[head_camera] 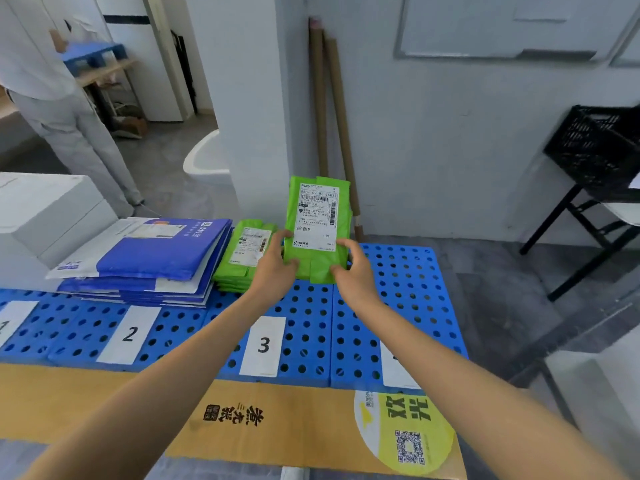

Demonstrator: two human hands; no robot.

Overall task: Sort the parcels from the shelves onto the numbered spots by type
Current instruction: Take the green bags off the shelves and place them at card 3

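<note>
Currently the fingers of left hand (274, 268) and right hand (354, 269) grasp the soft green plastic parcel (317, 216) low; it may fold and slip.

This is a parcel-sorting room with bare white walls (450, 150). A blue perforated pallet (398, 289) carries numbered paper sheets (263, 345), and on its far half lie stacks of blue-and-white mailers (149, 258) and green mailers (242, 261) bearing shipping labels. Beyond the pallet hangs a whiteboard (485, 26).

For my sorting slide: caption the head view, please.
The left hand and right hand hold a green plastic mailer over the blue perforated pallet, beside the green mailer stack.
</note>
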